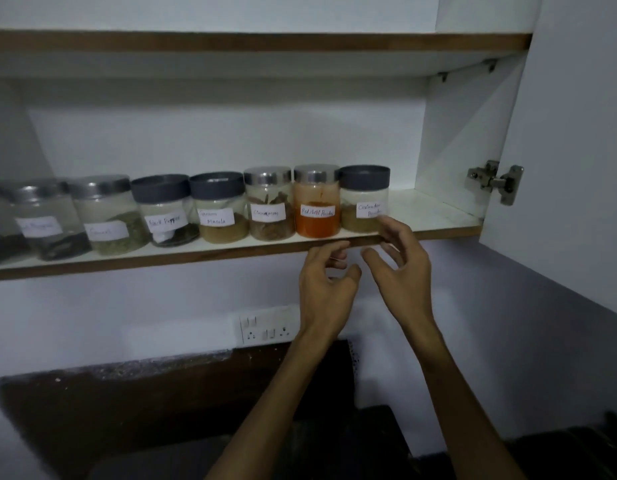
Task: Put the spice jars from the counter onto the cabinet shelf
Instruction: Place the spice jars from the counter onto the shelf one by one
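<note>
Several labelled spice jars stand in a row on the cabinet shelf (432, 216). From the right: a coriander powder jar (360, 192) with a dark lid, a red chilli powder jar (315, 223) with a steel lid, a cinnamon jar (269, 199), a garam masala jar (218, 202), a black pepper jar (163, 206), and blurred jars further left. My left hand (326, 275) hangs just below the shelf edge, fingers curled and apart, holding nothing. My right hand (400, 261) is open beside it, fingertips close to the coriander jar's lower right.
An open cabinet door with a metal hinge (494, 181) stands at the right. An upper shelf (258, 43) runs overhead. A white wall socket plate (265, 327) sits below the shelf, above a dark counter (127, 410).
</note>
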